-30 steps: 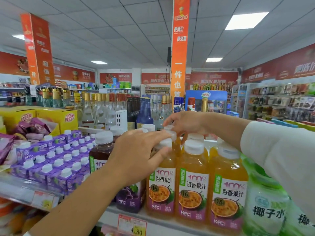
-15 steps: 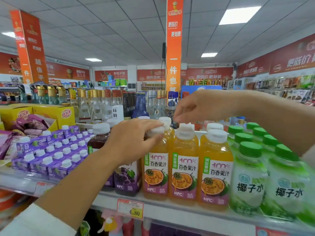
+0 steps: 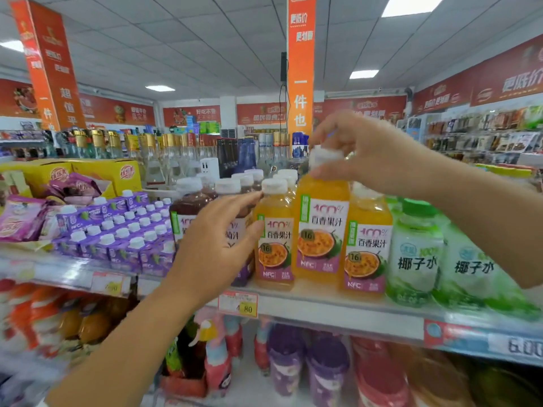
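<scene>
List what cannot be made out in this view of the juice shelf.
Head view: the right hand partly covers the cap of the juice bottle it grips.
Head view: the left hand hides the labels of the dark bottles.
Head view: the left price tag is blurred.

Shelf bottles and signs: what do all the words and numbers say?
"100%", "百香果汁", "16", "NFC": label of the held juice bottle, pinched by the right hand.
"椰子水": green-capped bottle.
"4.80": shelf price tag.
"一件也": orange hanging banner.
Too small to read: far red wall signs.
</scene>
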Demonstrator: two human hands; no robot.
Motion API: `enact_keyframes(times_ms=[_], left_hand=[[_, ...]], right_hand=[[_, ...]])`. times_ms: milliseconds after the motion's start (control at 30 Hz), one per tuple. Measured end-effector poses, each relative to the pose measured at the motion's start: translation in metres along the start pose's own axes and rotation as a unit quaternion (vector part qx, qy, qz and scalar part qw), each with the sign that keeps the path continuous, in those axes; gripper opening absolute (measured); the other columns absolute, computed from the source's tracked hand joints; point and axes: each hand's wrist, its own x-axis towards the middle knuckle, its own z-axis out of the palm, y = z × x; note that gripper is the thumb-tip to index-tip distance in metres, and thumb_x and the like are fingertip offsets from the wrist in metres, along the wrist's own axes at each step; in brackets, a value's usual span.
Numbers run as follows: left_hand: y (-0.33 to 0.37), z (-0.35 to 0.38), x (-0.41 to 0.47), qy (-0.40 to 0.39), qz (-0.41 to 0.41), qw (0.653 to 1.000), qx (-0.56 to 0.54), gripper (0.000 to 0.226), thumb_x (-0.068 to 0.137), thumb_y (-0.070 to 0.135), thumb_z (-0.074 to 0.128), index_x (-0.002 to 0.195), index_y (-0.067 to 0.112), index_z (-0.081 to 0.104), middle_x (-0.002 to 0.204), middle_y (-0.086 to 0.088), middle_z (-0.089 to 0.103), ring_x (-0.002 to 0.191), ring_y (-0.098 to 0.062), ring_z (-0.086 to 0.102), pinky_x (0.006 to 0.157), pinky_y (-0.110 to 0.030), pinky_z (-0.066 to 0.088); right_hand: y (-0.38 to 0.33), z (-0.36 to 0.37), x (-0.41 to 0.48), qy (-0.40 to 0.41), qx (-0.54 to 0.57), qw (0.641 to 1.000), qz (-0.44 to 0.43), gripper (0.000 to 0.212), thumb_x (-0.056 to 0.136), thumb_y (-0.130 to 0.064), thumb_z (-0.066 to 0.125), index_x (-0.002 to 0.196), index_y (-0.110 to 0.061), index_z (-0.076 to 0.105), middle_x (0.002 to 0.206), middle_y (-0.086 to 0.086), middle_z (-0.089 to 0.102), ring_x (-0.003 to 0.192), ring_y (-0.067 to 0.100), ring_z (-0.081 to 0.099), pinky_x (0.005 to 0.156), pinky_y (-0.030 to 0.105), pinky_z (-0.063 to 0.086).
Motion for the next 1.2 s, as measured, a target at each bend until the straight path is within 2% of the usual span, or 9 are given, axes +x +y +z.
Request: enact_keyframes(times_ms=[67,133,200,300,367,433,600,900,1200], left_hand=[[0.008,0.004,-0.018,-0.061,-0.083,0.984,-0.146,0.052,0.089,0.063,0.056,0.137,0.046,0.045,0.126,0.034,0.051,0.116,0.016,0.048,0.091,-0.01,0.041],[0.014,0.013,-0.04,-0.136,-0.151,0.939,-0.279,0.058,0.079,0.066,0.066,0.131,0.053,0.045,0.125,0.033,0.055,0.115,0.014,0.052,0.087,-0.014,0.046],[0.017,0.026,-0.068,-0.208,-0.212,0.881,-0.368,0.063,0.069,0.06,0.072,0.127,0.056,0.049,0.128,0.028,0.058,0.12,0.002,0.057,0.093,-0.024,0.047],[0.015,0.045,-0.11,-0.252,-0.273,0.798,-0.474,0.057,0.073,0.039,0.076,0.127,0.041,0.058,0.129,-0.006,0.066,0.116,-0.038,0.062,0.101,-0.065,0.041],[0.015,0.049,-0.131,-0.228,-0.299,0.771,-0.513,0.06,0.076,0.024,0.075,0.132,0.027,0.055,0.125,-0.016,0.067,0.109,-0.047,0.064,0.095,-0.066,0.046],[0.016,0.051,-0.145,-0.212,-0.325,0.762,-0.519,0.062,0.075,0.021,0.074,0.133,0.023,0.053,0.122,-0.012,0.069,0.104,-0.042,0.068,0.086,-0.051,0.057],[0.017,0.054,-0.176,-0.202,-0.352,0.752,-0.52,0.065,0.073,0.028,0.076,0.133,0.02,0.053,0.125,-0.014,0.067,0.112,-0.041,0.065,0.089,-0.047,0.056],[0.015,0.054,-0.2,-0.2,-0.385,0.751,-0.497,0.058,0.079,0.025,0.074,0.133,0.023,0.052,0.125,-0.012,0.067,0.112,-0.038,0.065,0.083,-0.042,0.059],[0.016,0.065,-0.192,-0.192,-0.375,0.781,-0.46,0.064,0.065,0.039,0.08,0.125,0.029,0.058,0.119,-0.005,0.071,0.108,-0.033,0.068,0.095,-0.056,0.052]], right_hand=[[-0.006,0.002,-0.01,0.035,0.071,0.997,0.004,0.034,0.081,-0.03,0.076,0.108,-0.032,0.055,0.095,-0.004,0.071,0.08,0.019,0.069,0.07,0.035,0.058],[-0.008,0.011,-0.021,0.038,0.148,0.988,0.019,0.031,0.081,-0.027,0.077,0.104,-0.029,0.057,0.096,0.005,0.072,0.078,0.029,0.068,0.068,0.043,0.056],[-0.006,0.025,-0.032,0.023,0.204,0.977,0.051,0.028,0.081,-0.024,0.076,0.103,-0.025,0.058,0.097,0.012,0.072,0.074,0.022,0.066,0.059,0.033,0.051],[-0.002,0.056,-0.053,0.009,0.274,0.956,0.106,0.025,0.08,-0.019,0.077,0.098,-0.02,0.059,0.092,0.009,0.074,0.074,0.016,0.065,0.06,0.028,0.046],[0.003,0.078,-0.067,0.008,0.303,0.943,0.136,0.021,0.081,-0.018,0.076,0.094,-0.019,0.06,0.094,0.013,0.073,0.074,0.018,0.066,0.061,0.029,0.048],[0.009,0.097,-0.079,0.02,0.337,0.927,0.162,0.016,0.083,-0.017,0.074,0.09,-0.019,0.061,0.09,0.009,0.074,0.068,0.012,0.066,0.058,0.026,0.05],[0.014,0.132,-0.106,0.041,0.376,0.903,0.203,0.014,0.085,-0.027,0.072,0.098,-0.024,0.065,0.091,0.005,0.074,0.079,0.015,0.068,0.079,0.04,0.053],[0.012,0.158,-0.127,0.04,0.428,0.864,0.263,0.018,0.093,-0.025,0.063,0.11,-0.02,0.061,0.098,0.002,0.072,0.071,0.01,0.07,0.054,0.026,0.054],[0.02,0.156,-0.128,0.046,0.461,0.841,0.279,0.019,0.093,-0.027,0.062,0.113,-0.026,0.06,0.104,0.004,0.07,0.076,0.016,0.071,0.057,0.029,0.056]])
